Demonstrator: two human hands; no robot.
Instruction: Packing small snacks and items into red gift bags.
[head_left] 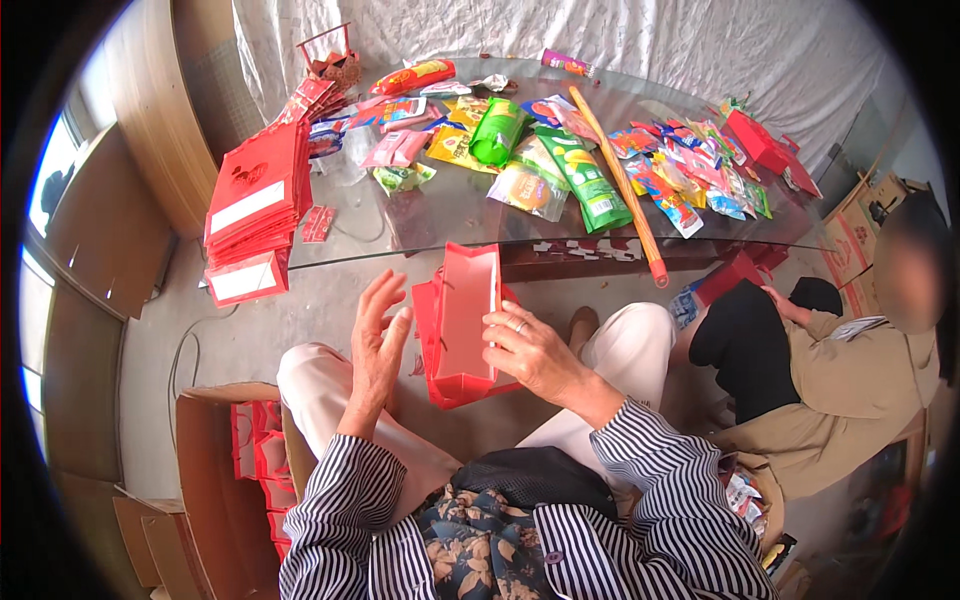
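Observation:
A red paper gift bag (468,322) stands open-topped between my knees, below the glass table's near edge, its pale inner walls showing. My right hand (540,352), with a ring on one finger, grips the bag's right rim between thumb and fingers. On the other side, my left hand (374,345) is raised just left of the bag, fingers apart and holding nothing. Flat red gift bags (252,185) lie stacked at the table's left end. Nearest beyond the bag are snack packets, among them a green pouch (592,190) and a clear-wrapped bun-like snack (530,192).
The glass table (345,245) carries many colourful packets and a long orange stick-like tube (620,180). Left of my knee, a cardboard box (215,500) holds red bags. To the right sits another person (840,400), a hand near a red bag (733,275).

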